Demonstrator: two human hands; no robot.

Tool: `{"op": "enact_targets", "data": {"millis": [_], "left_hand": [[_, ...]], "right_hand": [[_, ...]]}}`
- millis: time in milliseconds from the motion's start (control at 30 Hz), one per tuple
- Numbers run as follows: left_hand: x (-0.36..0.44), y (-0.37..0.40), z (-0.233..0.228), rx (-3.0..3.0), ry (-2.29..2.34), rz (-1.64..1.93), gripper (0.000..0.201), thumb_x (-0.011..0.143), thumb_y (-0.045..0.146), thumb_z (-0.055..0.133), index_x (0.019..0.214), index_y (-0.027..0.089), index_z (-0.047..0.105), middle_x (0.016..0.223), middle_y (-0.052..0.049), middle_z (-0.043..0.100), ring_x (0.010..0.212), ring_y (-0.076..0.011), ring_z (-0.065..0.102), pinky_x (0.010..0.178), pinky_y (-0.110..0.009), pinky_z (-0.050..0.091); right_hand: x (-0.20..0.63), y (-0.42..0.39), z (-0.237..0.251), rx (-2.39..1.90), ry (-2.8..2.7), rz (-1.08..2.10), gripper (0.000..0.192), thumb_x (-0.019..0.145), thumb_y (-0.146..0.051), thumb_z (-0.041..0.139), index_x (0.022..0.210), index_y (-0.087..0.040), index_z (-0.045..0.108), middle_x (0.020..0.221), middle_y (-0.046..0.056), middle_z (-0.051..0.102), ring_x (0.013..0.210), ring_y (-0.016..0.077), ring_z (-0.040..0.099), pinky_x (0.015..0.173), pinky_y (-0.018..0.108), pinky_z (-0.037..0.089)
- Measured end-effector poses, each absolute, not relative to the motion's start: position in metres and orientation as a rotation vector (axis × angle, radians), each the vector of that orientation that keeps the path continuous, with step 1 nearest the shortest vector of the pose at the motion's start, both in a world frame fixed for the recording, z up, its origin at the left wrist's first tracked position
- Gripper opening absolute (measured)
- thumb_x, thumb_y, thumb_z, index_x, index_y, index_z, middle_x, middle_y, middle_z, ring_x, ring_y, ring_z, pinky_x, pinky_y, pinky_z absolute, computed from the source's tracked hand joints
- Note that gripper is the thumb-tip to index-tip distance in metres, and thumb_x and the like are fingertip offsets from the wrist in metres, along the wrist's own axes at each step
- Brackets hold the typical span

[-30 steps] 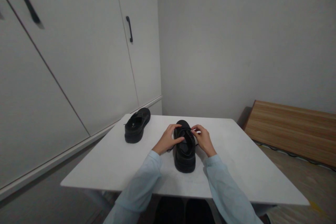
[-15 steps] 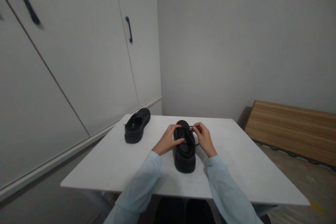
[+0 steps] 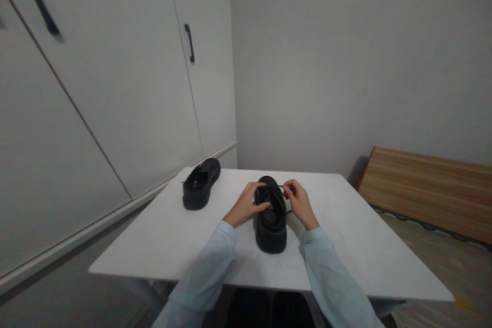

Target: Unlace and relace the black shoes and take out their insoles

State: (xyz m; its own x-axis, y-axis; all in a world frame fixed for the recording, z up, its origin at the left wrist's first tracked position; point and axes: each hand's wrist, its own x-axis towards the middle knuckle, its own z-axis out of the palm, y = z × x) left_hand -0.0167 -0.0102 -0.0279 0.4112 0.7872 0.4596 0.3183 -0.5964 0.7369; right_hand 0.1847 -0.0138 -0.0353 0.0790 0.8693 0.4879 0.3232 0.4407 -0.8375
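A black lace-up shoe [image 3: 271,240] stands upright on the white table [image 3: 346,266], its heel toward me and its toe pointing away. My left hand [image 3: 246,205] grips its left side, with the thumb near the opening and the fingers over the upper by the lacing. At the shoe's right edge, my right hand [image 3: 300,204] pinches a thin black shoelace [image 3: 279,186] between thumb and fingertips. The fine path of the lace across the dark upper is hard to make out. A matching black shoe [image 3: 197,199] rests at the table's back left, away from both hands.
White cabinet doors [image 3: 115,87] with dark handles rise along the left side. A grey wall [image 3: 307,61] is behind the table. On the right, a wood-grain panel [image 3: 426,189] leans near the wall above the floor.
My right hand has shifted very slightly to the right with the lace, and lace strands over the shoe lie differently. The left hand and both shoes stay in place.
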Motion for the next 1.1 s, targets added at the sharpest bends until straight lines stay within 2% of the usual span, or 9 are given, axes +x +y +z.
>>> {"op": "enact_targets", "data": {"millis": [367,633,833,1100], "left_hand": [[-0.017,-0.009,-0.029,2.108,0.936,1.109,0.051,0.073,0.031,0.071,0.119,0.020,0.053,0.119,-0.009,0.051,0.117,-0.0241,0.048,0.105,-0.041,0.036],[-0.018,-0.007,-0.031,2.110,0.934,1.104,0.052,0.073,0.031,0.071,0.119,0.019,0.052,0.119,-0.010,0.051,0.117,-0.0237,0.048,0.104,-0.041,0.036],[-0.020,-0.007,-0.031,2.099,0.926,1.100,0.054,0.072,0.033,0.071,0.120,0.021,0.051,0.120,-0.009,0.052,0.117,-0.0243,0.049,0.104,-0.041,0.037],[-0.020,-0.006,-0.032,2.063,0.937,1.102,0.056,0.071,0.034,0.073,0.121,0.021,0.051,0.120,-0.009,0.052,0.118,-0.0245,0.049,0.104,-0.042,0.036]], "right_hand": [[0.191,-0.013,-0.040,-1.282,-1.675,0.405,0.016,0.082,-0.032,0.047,0.074,-0.020,0.055,0.073,0.003,0.061,0.070,0.0187,0.056,0.066,0.031,0.042],[0.198,-0.011,-0.042,-1.303,-1.730,0.327,0.013,0.076,-0.031,0.059,0.075,-0.019,0.064,0.074,0.004,0.058,0.069,0.0184,0.055,0.065,0.032,0.043],[0.201,-0.012,-0.039,-1.324,-1.687,0.361,0.006,0.071,-0.025,0.064,0.072,-0.020,0.067,0.073,0.003,0.055,0.067,0.0174,0.054,0.063,0.031,0.044],[0.201,-0.008,-0.044,-1.287,-1.530,0.427,0.011,0.066,-0.031,0.066,0.069,-0.020,0.066,0.080,0.004,0.060,0.075,0.0197,0.056,0.072,0.036,0.048]]}}
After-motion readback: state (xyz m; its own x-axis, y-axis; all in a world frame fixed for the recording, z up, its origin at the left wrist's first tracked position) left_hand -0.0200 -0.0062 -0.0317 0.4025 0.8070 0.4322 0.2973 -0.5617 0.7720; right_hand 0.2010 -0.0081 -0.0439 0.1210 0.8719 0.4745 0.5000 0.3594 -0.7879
